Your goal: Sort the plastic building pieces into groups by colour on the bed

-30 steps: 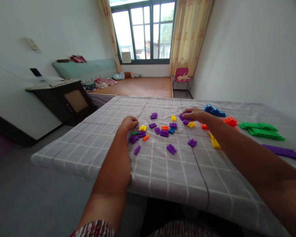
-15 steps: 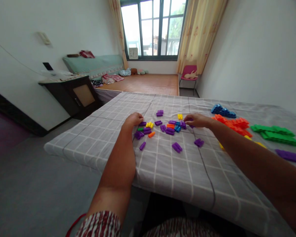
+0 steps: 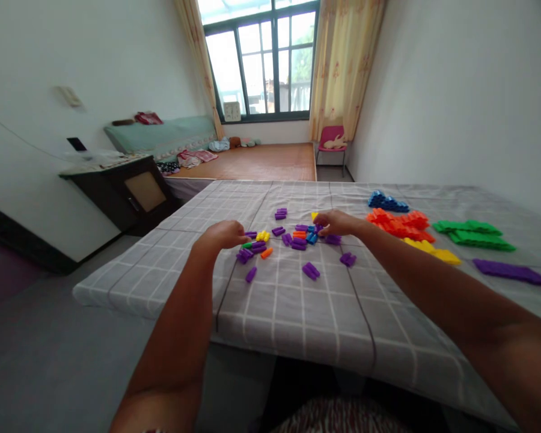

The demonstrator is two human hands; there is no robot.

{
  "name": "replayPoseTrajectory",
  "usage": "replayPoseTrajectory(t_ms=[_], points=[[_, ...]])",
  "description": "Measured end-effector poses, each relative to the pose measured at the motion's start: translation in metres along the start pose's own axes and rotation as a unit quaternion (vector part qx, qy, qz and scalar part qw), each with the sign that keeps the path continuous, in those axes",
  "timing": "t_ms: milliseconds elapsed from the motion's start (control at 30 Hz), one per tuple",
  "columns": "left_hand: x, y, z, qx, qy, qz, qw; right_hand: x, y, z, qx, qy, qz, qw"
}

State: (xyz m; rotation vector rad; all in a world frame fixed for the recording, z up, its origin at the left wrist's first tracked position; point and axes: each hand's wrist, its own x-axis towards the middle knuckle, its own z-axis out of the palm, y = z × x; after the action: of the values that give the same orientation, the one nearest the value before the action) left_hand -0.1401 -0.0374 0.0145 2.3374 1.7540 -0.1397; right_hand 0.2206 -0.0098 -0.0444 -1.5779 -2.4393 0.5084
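Observation:
Short tube-shaped plastic pieces, mostly purple, lie scattered on the checked cloth. My left hand [image 3: 225, 233] is curled at the left cluster, its fingertips beside a green piece [image 3: 247, 245] and a purple piece [image 3: 251, 234]; whatever they hold is hidden. Just right of them sits a yellow pair [image 3: 262, 236]. My right hand [image 3: 339, 222] has its fingers bent at the right cluster, partly covering a yellow piece [image 3: 314, 215]. Close to its fingertips are blue pieces [image 3: 311, 238] and purple ones. What it pinches is too small to make out. An orange piece [image 3: 266, 253] lies between the hands.
On the right of the table [image 3: 270, 313] lie sorted stacks: blue [image 3: 388, 202], orange [image 3: 399, 224], yellow [image 3: 435, 251], green [image 3: 475, 235] and a purple strip [image 3: 511, 272]. Beyond stand a bed [image 3: 270, 161], a pink chair [image 3: 332, 138] and a dark cabinet [image 3: 130, 189].
The view has tilted up and turned right. My right hand has moved slightly left, over the yellow piece. My left hand has shifted a little left and towards me.

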Motion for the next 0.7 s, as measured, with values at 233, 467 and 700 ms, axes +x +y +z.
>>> replayPoseTrajectory(t_ms=[233, 467, 700], points=[[-0.015, -0.005, 0.033, 0.011, -0.008, 0.027, 1.000, -0.038, -0.012, -0.014, -0.006, 0.144, -0.048, 0.988], [0.000, -0.001, 0.017, 0.059, 0.018, 0.033, 0.998, -0.142, 0.043, -0.052, 0.057, 0.226, -0.028, 0.972], [0.008, 0.151, -0.007, 0.015, 0.091, 0.142, 0.986, -0.282, 0.146, -0.094, 0.218, 0.275, 0.164, 0.922]])
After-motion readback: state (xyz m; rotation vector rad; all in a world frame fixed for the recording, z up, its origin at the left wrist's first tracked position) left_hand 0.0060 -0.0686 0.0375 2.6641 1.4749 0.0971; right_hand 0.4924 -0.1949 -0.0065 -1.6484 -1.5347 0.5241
